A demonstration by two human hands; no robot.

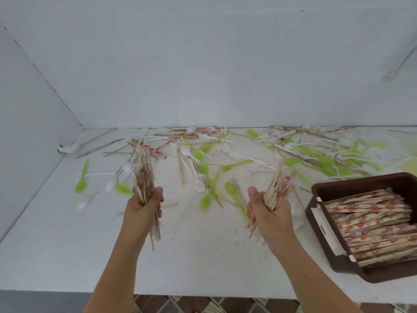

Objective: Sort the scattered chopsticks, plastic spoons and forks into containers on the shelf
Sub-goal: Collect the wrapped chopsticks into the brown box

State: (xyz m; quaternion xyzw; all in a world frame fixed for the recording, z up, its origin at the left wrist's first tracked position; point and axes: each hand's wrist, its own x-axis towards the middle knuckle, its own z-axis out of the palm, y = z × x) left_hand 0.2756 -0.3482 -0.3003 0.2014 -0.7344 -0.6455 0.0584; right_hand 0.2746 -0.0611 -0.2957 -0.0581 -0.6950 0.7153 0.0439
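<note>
From the head view, two hands are over a white shelf (203, 256). The left hand (144, 205) is closed tight around a bundle of chopsticks (144, 177). The right hand (268, 211) is closed around another bundle (278, 186). Both bundles stand nearly upright, with the sticks side by side, probably so the ends line up and they lie flat in the box later.

At 3 o'clock from the hands sits a brown box (325, 224). It is already almost full of chopsticks, all lying the same way. This looks like the place where the two bundles belong.

At 12 o'clock, along the back wall, many green spoons (204, 168), white spoons (235, 154) and forks (267, 138) lie mixed with loose chopsticks. No boxes for spoons or forks show here.
</note>
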